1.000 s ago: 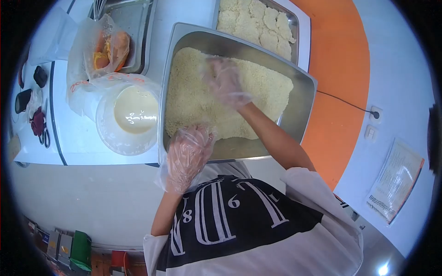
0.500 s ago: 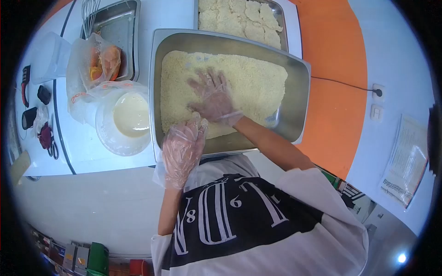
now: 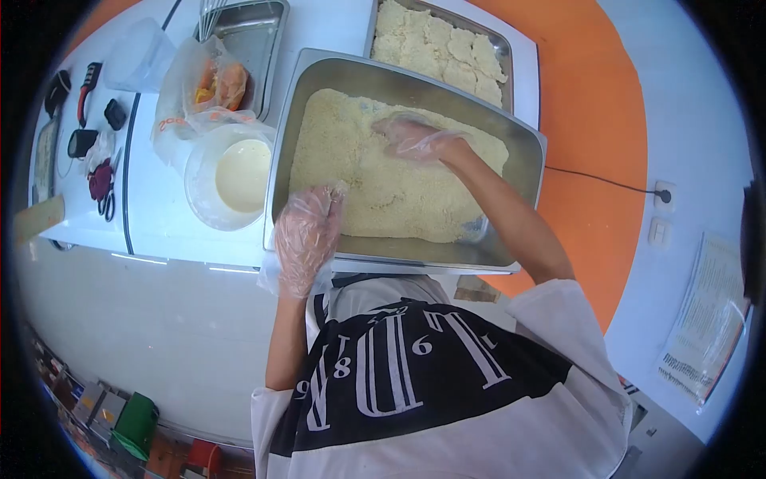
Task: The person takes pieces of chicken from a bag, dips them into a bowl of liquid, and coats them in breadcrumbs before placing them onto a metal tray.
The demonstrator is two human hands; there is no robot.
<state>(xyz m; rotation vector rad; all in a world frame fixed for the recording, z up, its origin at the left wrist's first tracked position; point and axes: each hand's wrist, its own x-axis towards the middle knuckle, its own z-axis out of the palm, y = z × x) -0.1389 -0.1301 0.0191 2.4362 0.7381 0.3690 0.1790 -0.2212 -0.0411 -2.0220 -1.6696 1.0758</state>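
A rectangular steel pan is set on the white desk, directly in front of the person, and a broad layer of pale crumbs is spread over most of its floor. Both hands are covered by clear plastic gloves. The right hand is lowered to the crumbs in the far half of the pan, its fingers drawn close together and pointed leftward; whether any crumbs are gripped in it cannot be told. The left hand is held at the near left corner of the pan, over the rim, with its fingers curled and bunched — whether anything is held inside them cannot be told either. Just left of the pan, a pale bowl is partly filled with a creamy liquid. Beyond the bowl, orange pieces are seen in a clear plastic bag, beside a metal tray over whose far end a whisk is placed. Behind the pan, crumb-coated pieces are packed side by side in a second tray. Farther left, scissors are laid near the edge of the desk, well apart from both hands.
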